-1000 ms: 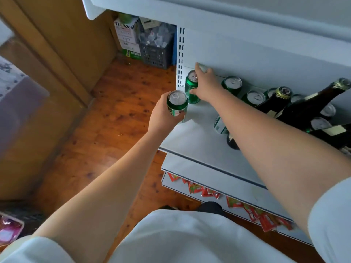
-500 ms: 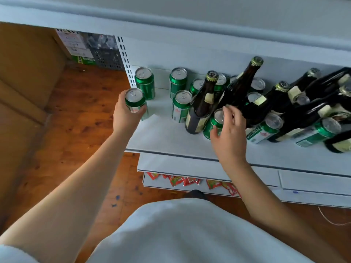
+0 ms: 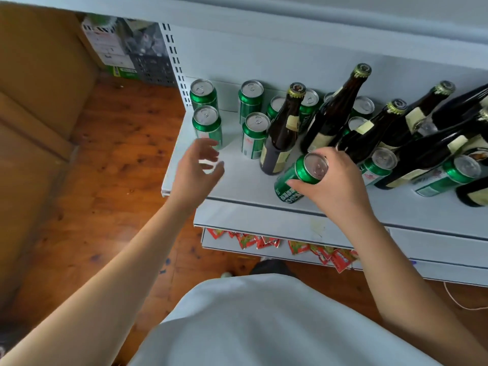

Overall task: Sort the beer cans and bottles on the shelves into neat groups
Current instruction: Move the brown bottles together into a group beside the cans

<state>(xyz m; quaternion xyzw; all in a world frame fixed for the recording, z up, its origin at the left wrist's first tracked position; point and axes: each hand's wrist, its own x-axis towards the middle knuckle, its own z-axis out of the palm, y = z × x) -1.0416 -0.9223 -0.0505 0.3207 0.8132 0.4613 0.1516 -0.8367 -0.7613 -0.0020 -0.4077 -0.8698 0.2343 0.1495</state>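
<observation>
The right hand (image 3: 334,184) grips a tilted green beer can (image 3: 299,178) at the white shelf (image 3: 245,180) front. The left hand (image 3: 196,169) hovers, fingers spread (holding nothing), before 2 upright cans (image 3: 207,125); brown bottles (image 3: 281,133) stand behind.

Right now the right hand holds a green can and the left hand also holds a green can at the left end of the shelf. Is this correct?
Not quite. In the head view the left hand is open and holds nothing, near the shelf's left end. The right hand does hold a green can.
</observation>
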